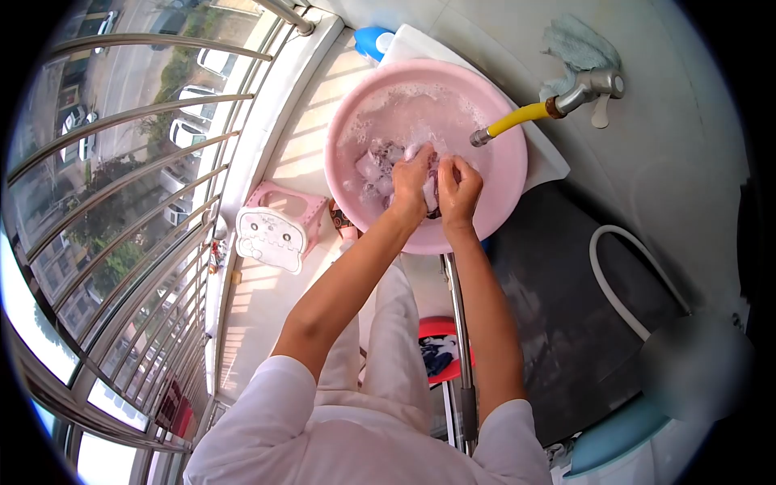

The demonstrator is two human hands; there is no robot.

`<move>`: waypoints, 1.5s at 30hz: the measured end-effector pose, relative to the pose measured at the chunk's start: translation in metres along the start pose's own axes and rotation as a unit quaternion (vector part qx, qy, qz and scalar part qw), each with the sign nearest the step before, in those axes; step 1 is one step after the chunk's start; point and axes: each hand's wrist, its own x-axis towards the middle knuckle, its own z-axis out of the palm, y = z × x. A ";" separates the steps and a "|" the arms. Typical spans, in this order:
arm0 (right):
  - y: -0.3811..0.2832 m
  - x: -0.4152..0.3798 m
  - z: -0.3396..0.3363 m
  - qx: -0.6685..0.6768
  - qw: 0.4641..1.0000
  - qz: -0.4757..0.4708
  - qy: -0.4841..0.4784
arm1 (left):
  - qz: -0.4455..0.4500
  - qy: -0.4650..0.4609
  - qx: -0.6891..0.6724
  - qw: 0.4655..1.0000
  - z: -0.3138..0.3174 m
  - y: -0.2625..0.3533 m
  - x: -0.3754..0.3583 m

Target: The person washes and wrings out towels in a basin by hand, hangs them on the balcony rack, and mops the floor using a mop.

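Observation:
A pink basin (pixel 338 145) of soapy water holds a wet, dark-patterned cloth (pixel 373 168) covered with suds. My left hand (pixel 412 176) is closed on part of this cloth, its fingertips among the foam. Close beside it, my right hand (pixel 458 191) has its fingers curled in and pinches the cloth's edge between the two hands. Much of the cloth lies under bubbles or behind my hands, so its exact kind cannot be made out. A yellow hose (pixel 517 120) on a metal tap (pixel 594 85) ends over the basin's right side.
A pink and white step stool (pixel 271 234) stands left of the basin, near the railing (pixel 153 121). Below is a red tub (pixel 436 326) with dark clothes. A black surface (pixel 558 283) and a white hose (pixel 606 283) lie to the right. A grey rag (pixel 578 44) hangs by the tap.

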 end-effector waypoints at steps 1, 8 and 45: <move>0.012 0.010 -0.002 0.002 1.000 0.026 0.006 | 0.031 -0.003 0.017 0.999 0.002 -0.003 -0.002; 0.083 0.017 -0.012 -0.141 0.988 -0.048 0.049 | 0.106 0.008 0.155 0.982 -0.047 0.024 0.003; -0.008 -0.021 -0.171 0.454 0.836 0.264 -0.160 | -0.211 -0.176 -0.131 0.953 -0.034 0.013 -0.100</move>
